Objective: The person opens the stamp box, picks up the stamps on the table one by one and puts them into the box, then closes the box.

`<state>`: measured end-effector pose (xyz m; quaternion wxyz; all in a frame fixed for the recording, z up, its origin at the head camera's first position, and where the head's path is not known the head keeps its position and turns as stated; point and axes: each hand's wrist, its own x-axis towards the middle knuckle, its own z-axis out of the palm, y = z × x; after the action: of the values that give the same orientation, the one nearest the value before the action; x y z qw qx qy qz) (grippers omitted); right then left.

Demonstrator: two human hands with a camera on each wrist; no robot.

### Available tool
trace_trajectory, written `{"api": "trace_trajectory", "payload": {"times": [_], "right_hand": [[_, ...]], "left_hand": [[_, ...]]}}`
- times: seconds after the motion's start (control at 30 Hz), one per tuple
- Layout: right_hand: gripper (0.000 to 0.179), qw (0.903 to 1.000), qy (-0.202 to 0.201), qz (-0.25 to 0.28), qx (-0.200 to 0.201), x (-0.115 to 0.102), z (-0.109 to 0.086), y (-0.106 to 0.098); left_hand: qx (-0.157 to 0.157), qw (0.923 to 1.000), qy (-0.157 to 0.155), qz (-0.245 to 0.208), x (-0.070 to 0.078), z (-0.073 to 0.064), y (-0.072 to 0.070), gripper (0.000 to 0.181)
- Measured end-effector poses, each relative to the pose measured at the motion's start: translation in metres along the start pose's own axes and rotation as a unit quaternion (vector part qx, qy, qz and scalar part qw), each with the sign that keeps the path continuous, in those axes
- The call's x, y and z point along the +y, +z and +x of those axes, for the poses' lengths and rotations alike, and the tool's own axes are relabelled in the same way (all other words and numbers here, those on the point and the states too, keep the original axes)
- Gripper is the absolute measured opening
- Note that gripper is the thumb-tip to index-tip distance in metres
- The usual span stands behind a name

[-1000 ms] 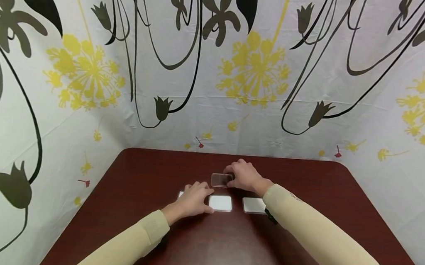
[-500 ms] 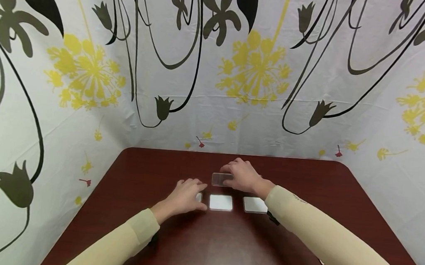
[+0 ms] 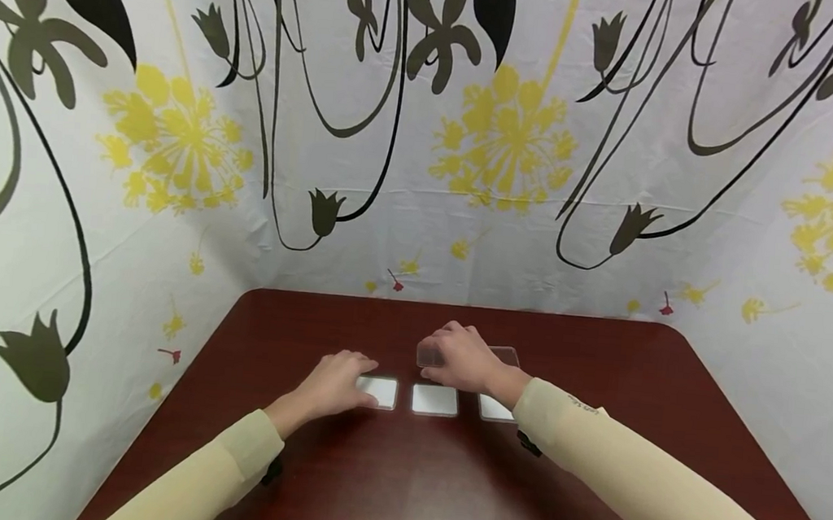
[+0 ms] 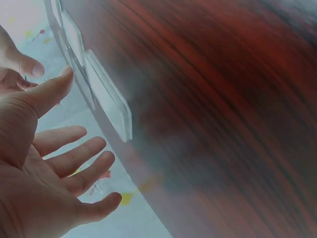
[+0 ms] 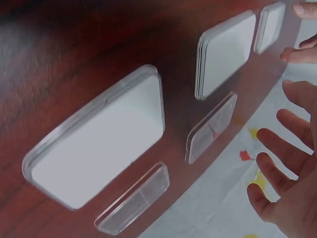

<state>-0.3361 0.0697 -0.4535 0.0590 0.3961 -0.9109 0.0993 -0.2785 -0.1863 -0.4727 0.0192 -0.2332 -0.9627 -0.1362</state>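
Observation:
Three flat rectangular cases with white faces lie in a row on the table: left [image 3: 381, 393], middle [image 3: 435, 400] and right [image 3: 496, 409]. Behind them are two thin clear plastic pieces, shaped like lids: one [image 5: 213, 129] beyond the middle case, the other [image 5: 136, 198] beyond the right case. My left hand [image 3: 329, 384] is beside the left case, its fingers spread and nothing in them. With relaxed fingers apart, my right hand [image 3: 463, 358] hovers near the clear pieces and holds nothing. Its sleeve hides part of the right case.
The dark red-brown table [image 3: 400, 471] has rounded far corners. White fabric [image 3: 395, 160] printed with flowers hangs behind and beside it. Dark wrist gear [image 3: 528, 443] shows under the right cuff.
My left hand has moved left, off the middle case, uncovering much of the left one. My right hand has shifted slightly left and nearer, revealing the right-hand clear piece.

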Motion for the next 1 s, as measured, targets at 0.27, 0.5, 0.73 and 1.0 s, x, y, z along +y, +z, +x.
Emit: {"api": "trace_trajectory", "payload": {"times": [0.27,0.5,0.73,1.0], "right_hand": [[0.034,0.9993,-0.031,0.021,0.000,-0.016,-0.008,0.017],[0.034,0.9978,-0.059,0.008,0.028,-0.029,-0.001,0.030],[0.036,0.9984,-0.053,0.009,0.019,-0.044,0.003,0.036],[0.039,0.9987,-0.048,-0.017,-0.003,-0.052,0.006,0.045]], "left_hand": [[-0.037,0.9991,0.002,-0.021,-0.008,-0.004,0.008,0.065],[-0.038,0.9985,0.013,-0.038,-0.014,0.001,0.010,0.065],[-0.050,0.9982,0.010,-0.030,-0.020,-0.002,0.009,0.064],[-0.062,0.9980,-0.005,-0.012,-0.021,-0.001,0.009,0.068]]}}
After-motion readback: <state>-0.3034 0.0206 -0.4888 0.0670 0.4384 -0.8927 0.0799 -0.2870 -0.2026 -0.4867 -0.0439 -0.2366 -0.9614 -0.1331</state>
